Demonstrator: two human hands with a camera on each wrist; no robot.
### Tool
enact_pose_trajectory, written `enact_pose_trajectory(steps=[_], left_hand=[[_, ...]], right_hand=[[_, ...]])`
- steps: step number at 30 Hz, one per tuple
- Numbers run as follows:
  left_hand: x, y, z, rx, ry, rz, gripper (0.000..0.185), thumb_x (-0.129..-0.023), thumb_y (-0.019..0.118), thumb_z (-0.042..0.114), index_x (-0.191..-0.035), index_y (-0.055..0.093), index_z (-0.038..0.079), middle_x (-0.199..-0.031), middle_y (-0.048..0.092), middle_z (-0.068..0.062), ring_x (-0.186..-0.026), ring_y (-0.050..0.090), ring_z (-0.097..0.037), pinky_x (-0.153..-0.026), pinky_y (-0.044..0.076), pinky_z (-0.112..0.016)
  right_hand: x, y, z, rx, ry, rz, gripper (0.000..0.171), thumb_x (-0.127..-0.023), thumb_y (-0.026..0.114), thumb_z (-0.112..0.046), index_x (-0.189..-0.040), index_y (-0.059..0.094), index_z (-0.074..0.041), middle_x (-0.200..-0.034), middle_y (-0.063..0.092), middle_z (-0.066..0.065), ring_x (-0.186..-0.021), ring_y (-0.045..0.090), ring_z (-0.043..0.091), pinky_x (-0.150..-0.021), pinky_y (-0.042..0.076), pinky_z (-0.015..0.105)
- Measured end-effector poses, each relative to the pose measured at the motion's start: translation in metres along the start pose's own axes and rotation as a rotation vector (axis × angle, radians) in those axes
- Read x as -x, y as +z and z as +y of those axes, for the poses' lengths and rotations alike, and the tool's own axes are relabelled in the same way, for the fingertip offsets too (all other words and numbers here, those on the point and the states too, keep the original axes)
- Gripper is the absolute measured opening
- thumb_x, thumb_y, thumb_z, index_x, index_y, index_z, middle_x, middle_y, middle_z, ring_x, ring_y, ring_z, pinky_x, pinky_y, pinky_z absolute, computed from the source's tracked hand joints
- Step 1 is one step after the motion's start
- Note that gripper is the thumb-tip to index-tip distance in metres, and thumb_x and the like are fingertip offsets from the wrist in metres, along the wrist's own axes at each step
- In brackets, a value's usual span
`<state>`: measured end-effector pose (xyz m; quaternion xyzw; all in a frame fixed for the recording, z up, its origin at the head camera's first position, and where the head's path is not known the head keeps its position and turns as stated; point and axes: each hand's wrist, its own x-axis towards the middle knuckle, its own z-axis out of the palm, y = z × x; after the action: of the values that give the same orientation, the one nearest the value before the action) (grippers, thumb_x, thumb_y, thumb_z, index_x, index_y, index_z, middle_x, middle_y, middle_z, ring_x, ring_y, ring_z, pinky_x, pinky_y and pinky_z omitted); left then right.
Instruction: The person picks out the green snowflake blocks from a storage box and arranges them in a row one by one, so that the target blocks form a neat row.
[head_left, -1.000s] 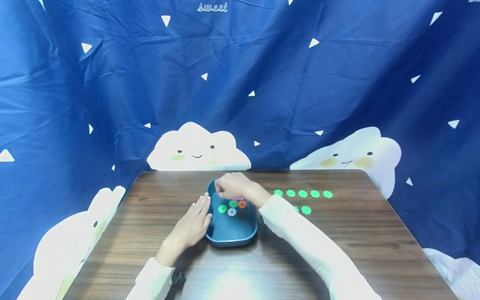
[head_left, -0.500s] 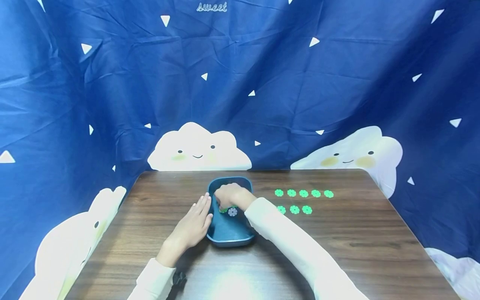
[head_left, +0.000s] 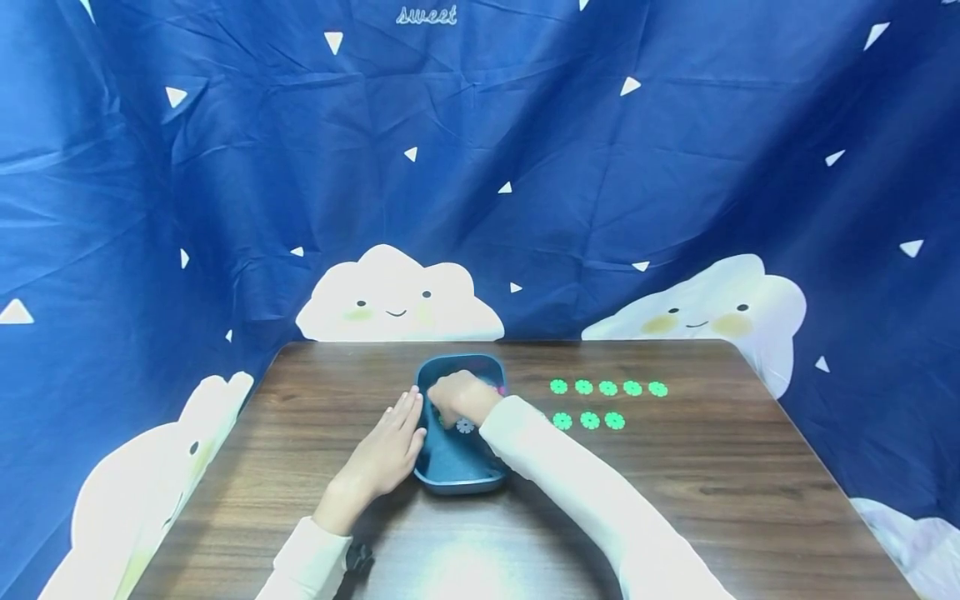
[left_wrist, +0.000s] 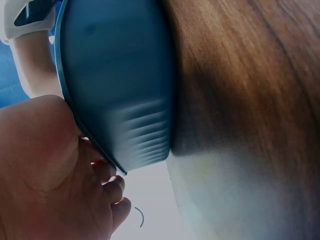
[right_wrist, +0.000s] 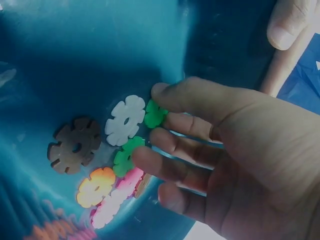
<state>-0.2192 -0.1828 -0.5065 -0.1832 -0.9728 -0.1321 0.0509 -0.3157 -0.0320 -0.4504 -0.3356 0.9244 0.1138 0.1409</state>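
Observation:
A blue tray (head_left: 459, 487) stands on the wooden table, holding flower-shaped, notched plastic discs. My left hand (head_left: 384, 446) rests with straight fingers along its left rim; the left wrist view shows the palm against the tray wall (left_wrist: 117, 65). Inside the tray, my right hand (head_left: 465, 396) pinches a green flower disc (right_wrist: 156, 113) between thumb and index finger. Beside it in the right wrist view lie a white disc (right_wrist: 125, 121), a brown disc (right_wrist: 75, 145), a second green disc (right_wrist: 129, 156), an orange disc (right_wrist: 96, 187) and pink ones (right_wrist: 117, 197). From the head, my right hand covers most of them.
Right of the tray, green flower discs lie on the table (head_left: 675, 475) in two rows, a far row (head_left: 608, 388) and a nearer row (head_left: 589, 421) partly behind the right sleeve (head_left: 585, 492). A blue cloth with clouds hangs behind the table.
My right hand has come from the tray's far end towards me and down among the discs, where it now pinches a green one. The left hand stays at the rim.

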Motion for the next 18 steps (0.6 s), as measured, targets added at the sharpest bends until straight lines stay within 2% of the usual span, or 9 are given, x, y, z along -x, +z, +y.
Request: enact_pose_trajectory(steps=[5, 8, 10, 13, 15, 18], left_hand=[[0.0, 0.0, 0.0, -0.003, -0.003, -0.005, 0.059, -0.106, 0.031, 0.035, -0.156, 0.019, 0.005, -0.166, 0.014, -0.008, -0.152, 0.018, -0.027, -0.122, 0.025, -0.049], [0.0, 0.0, 0.0, -0.007, -0.001, -0.006, 0.059, -0.106, 0.029, 0.036, -0.156, 0.02, 0.005, -0.166, 0.013, -0.008, -0.152, 0.017, -0.026, -0.123, 0.024, -0.049], [0.0, 0.001, 0.0, -0.015, -0.001, -0.007, 0.06, -0.107, 0.028, 0.037, -0.156, 0.02, 0.005, -0.166, 0.013, -0.008, -0.153, 0.017, -0.026, -0.123, 0.024, -0.048], [0.0, 0.001, 0.0, -0.013, 0.006, -0.004, 0.059, -0.107, 0.03, 0.036, -0.156, 0.02, 0.004, -0.166, 0.014, -0.009, -0.152, 0.018, -0.027, -0.123, 0.024, -0.049], [0.0, 0.0, 0.0, -0.012, 0.01, -0.002, 0.059, -0.107, 0.031, 0.034, -0.156, 0.021, 0.004, -0.165, 0.015, -0.01, -0.152, 0.018, -0.028, -0.122, 0.024, -0.05], [0.001, -0.001, 0.001, -0.008, 0.013, -0.004, 0.058, -0.106, 0.032, 0.032, -0.156, 0.021, 0.003, -0.165, 0.016, -0.011, -0.152, 0.019, -0.029, -0.122, 0.024, -0.05]], right_hand=[[-0.003, 0.003, 0.005, -0.023, 0.019, -0.021, 0.018, -0.083, 0.074, -0.035, -0.093, 0.067, -0.021, -0.087, 0.068, -0.005, -0.077, 0.061, 0.014, -0.08, 0.057, 0.032], [-0.004, 0.004, 0.008, -0.079, 0.037, -0.038, 0.018, -0.083, 0.074, -0.036, -0.09, 0.066, -0.022, -0.081, 0.066, -0.005, -0.074, 0.061, 0.014, -0.074, 0.056, 0.031], [-0.004, 0.004, 0.011, -0.121, 0.046, -0.047, 0.019, -0.083, 0.074, -0.037, -0.092, 0.065, -0.021, -0.083, 0.068, -0.004, -0.076, 0.063, 0.015, -0.075, 0.056, 0.032], [-0.004, 0.005, 0.014, -0.157, 0.057, -0.054, 0.037, -0.085, 0.072, -0.04, -0.114, 0.064, -0.018, -0.105, 0.071, -0.001, -0.094, 0.066, 0.018, -0.088, 0.057, 0.037], [-0.003, 0.004, 0.016, -0.171, 0.056, -0.051, 0.052, -0.086, 0.072, -0.041, -0.129, 0.058, -0.017, -0.118, 0.069, 0.001, -0.104, 0.065, 0.019, -0.094, 0.055, 0.04], [-0.002, 0.002, 0.02, -0.207, 0.044, -0.036, 0.057, -0.086, 0.071, -0.039, -0.135, 0.052, -0.016, -0.116, 0.068, 0.002, -0.099, 0.067, 0.02, -0.084, 0.059, 0.038]])
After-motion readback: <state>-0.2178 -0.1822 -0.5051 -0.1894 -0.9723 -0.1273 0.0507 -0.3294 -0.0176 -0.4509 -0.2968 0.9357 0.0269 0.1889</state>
